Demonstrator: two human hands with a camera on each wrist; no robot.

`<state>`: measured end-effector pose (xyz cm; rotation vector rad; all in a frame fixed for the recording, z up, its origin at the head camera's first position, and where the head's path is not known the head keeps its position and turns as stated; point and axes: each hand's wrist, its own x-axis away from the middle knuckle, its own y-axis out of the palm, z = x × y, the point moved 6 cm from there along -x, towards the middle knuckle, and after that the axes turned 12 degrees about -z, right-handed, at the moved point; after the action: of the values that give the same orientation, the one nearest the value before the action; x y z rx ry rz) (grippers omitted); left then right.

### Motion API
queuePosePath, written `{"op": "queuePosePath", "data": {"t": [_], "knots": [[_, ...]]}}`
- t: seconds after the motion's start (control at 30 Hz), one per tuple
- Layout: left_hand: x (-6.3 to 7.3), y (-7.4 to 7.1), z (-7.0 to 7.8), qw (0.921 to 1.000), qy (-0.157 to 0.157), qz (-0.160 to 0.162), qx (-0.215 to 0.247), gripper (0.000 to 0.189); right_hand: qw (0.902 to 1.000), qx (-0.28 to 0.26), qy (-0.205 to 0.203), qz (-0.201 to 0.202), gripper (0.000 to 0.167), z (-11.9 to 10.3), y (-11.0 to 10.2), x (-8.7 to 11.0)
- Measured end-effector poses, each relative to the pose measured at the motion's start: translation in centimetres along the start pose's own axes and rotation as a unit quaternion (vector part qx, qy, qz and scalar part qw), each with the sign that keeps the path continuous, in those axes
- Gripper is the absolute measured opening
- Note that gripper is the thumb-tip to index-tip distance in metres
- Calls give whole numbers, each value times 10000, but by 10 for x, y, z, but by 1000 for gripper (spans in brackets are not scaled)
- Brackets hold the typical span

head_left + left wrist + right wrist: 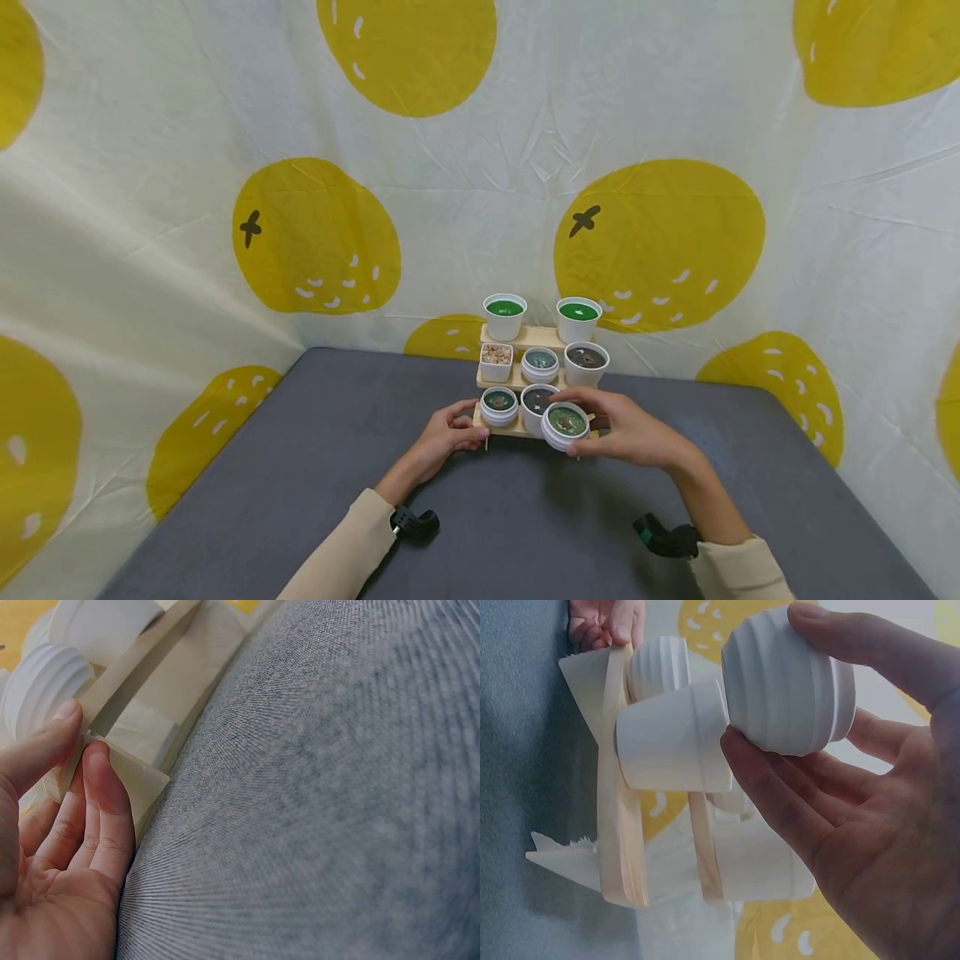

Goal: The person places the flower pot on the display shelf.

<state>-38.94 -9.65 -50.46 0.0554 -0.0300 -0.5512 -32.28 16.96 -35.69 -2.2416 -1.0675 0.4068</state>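
Observation:
A tiered wooden stand (pixel 539 337) carries several small white pots. My left hand (pixel 447 435) pinches the left end of its lowest shelf; in the left wrist view the thumb (pixel 56 739) lies over the shelf end, beside a ribbed pot (pixel 45 686). Between thumb and fingers my right hand (pixel 628 429) holds a round ribbed white pot (pixel 566 423) with a speckled green top. The right wrist view shows this pot (pixel 787 686) raised off the shelf (pixel 621 847), in front of a smooth white pot (pixel 671 739).
On the top tier stand two green-filled pots (pixel 505 315). The middle tier holds a square pot (pixel 496 361), a ribbed pot (pixel 540 365) and a dark-topped pot (pixel 587 362). Under the stand is a grey table (pixel 360 408), with a fruit-patterned curtain (pixel 465 225) behind.

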Motion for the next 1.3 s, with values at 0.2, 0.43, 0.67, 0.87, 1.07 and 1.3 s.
{"op": "queuePosePath", "data": {"t": [0.2, 0.43, 0.67, 0.87, 1.07, 1.3], "knots": [[0, 1, 0, 10000, 17, 32, 6, 73, 9998, -63, 106, 137, 66, 4, -5, 4], [-1, 2, 1, 10000, 86, 18, 45, 73, 9991, 95, 272, 304, 68, 9, -13, 8], [-1, 3, 2, 10000, 74, 36, 41, 73, 9976, 365, 365, 457, 66, 14, -19, 12], [-1, 3, 2, 9999, 70, 34, 66, 72, 9959, 562, 440, 552, 63, 18, -23, 17], [-1, 3, 1, 10000, 51, 24, 52, 72, 9936, 758, 584, 602, 62, 24, -25, 19], [0, 3, 1, 9999, 55, 71, 72, 75, 9923, 794, 694, 652, 62, 36, -25, 17]]}}
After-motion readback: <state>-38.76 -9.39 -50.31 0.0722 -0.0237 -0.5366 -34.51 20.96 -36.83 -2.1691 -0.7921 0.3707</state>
